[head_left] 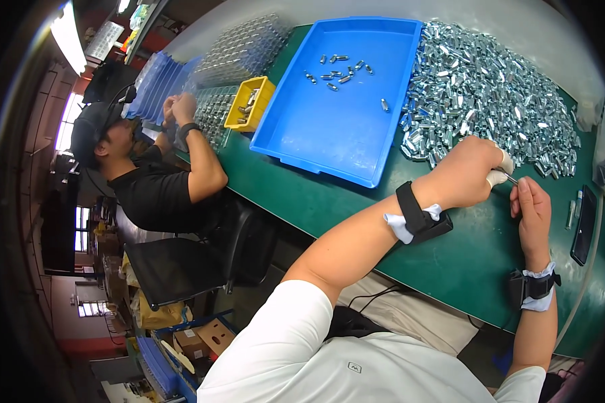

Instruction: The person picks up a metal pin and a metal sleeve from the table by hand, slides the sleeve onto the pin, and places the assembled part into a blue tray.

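Observation:
My left hand (467,171) reaches in over the green table, beside the near edge of a large pile of small shiny metal fittings (480,87). White covers sit on its closed fingertips. A thin metal rod (510,178) spans the small gap to my right hand (533,211), where thumb and fingers pinch it. Whatever else my left fingers hold is hidden behind them. Left of the pile, a blue tray (323,127) holds several loose metal fittings (343,78) in its far half.
A dark phone (583,226) and small tubes (571,213) lie right of my right hand. A yellow bin (255,107) with metal parts stands left of the tray, near clear racks (242,50). At left, a seated co-worker (161,161) handles something by blue dividers (158,87).

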Tool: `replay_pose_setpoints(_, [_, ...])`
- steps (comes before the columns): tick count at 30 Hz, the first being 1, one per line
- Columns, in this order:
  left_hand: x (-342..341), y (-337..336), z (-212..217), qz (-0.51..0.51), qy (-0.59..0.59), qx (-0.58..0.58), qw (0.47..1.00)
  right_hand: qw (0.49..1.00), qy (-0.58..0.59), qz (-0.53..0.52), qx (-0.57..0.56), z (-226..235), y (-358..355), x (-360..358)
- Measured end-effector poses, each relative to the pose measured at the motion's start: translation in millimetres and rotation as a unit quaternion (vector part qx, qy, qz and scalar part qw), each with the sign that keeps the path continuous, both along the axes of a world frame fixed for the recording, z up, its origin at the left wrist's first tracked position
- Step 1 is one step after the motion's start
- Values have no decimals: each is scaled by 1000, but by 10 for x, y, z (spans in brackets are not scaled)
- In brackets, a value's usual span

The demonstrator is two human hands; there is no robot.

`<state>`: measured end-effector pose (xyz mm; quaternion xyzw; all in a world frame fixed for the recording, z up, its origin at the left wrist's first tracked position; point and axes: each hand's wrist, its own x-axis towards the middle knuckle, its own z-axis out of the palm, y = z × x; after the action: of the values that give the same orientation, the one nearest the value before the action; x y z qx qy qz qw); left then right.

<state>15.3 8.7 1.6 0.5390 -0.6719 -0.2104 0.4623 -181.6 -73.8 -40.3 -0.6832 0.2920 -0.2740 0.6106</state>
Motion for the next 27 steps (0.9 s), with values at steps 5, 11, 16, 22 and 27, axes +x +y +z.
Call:
replay_pose_setpoints(5, [-35, -49, -66, -29, 60, 73, 995, 998, 45, -2, -40, 93, 44, -10])
replay_pose_setpoints(11, [-94, -46, -74, -9, 154, 164, 974, 998, 12, 31, -62, 81, 36, 104])
replay_pose_setpoints(16, [-138, -75, -42, -42, 193, 201, 959, 997, 16, 33, -66, 119, 8, 46])
replay_pose_setpoints(22, [77, -70, 52, 123, 174, 143, 967, 999, -43, -4, 12, 48, 7, 16])
replay_pose_setpoints(27, [435, -95, 129, 367, 297, -76, 878, 998, -48, 17, 39, 42, 9, 11])
